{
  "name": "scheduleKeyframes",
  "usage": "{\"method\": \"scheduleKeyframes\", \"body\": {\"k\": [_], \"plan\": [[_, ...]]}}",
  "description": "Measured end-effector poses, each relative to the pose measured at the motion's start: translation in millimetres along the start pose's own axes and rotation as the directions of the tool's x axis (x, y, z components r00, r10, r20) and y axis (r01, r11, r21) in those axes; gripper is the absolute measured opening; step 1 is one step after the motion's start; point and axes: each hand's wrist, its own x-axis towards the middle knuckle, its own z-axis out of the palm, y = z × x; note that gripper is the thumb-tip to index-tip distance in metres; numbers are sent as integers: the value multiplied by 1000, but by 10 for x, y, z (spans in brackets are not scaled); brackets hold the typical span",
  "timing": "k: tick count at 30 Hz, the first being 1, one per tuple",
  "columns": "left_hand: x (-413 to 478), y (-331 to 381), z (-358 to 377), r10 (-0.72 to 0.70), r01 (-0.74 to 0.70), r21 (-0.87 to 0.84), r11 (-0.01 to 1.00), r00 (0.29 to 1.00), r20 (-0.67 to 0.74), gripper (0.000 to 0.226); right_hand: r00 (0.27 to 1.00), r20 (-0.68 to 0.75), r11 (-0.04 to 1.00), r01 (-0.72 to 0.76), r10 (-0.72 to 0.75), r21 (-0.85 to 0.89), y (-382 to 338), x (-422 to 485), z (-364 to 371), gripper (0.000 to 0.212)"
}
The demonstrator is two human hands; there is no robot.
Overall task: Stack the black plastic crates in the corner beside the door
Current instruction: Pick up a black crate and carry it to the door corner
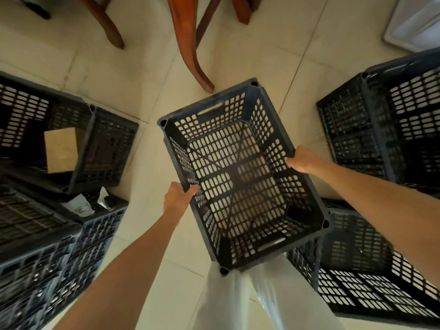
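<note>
An empty black plastic crate (240,177) with slotted walls hangs in front of me above the tiled floor, its open top facing up. My left hand (177,197) grips the rim of its left long side, thumb inside. On the right long rim my right hand (302,159) is closed. More black crates stand around: a stack at the left (42,246), one behind it holding a piece of cardboard (61,148), one at the far right (385,129), one at the lower right (371,270).
Wooden chair legs (190,44) stand on the cream tiled floor (147,75) just beyond the held crate. A white tray-like object (419,22) lies at the top right. Crumpled paper (83,206) rests on the left stack. My light trousers (262,301) show below.
</note>
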Motion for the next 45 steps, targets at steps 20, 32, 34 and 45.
{"method": "scheduleKeyframes", "body": {"k": [20,32,34,45], "plan": [[-1786,1091,-1552,368,-376,267,887,926,82,49,999,7,938,26,-31,346,538,-2951,-952,44],[-3202,1920,-1822,668,-713,446,541,686,287,16,962,-184,924,-122,200,363,1264,-4624,-810,52],[-3490,2058,-1729,678,-733,476,486,660,324,18,953,-196,917,-145,230,372,1467,-4870,-764,52],[-4902,2230,-555,713,-879,441,183,427,556,17,874,-151,694,-250,462,675,2903,-6062,-231,57]]}}
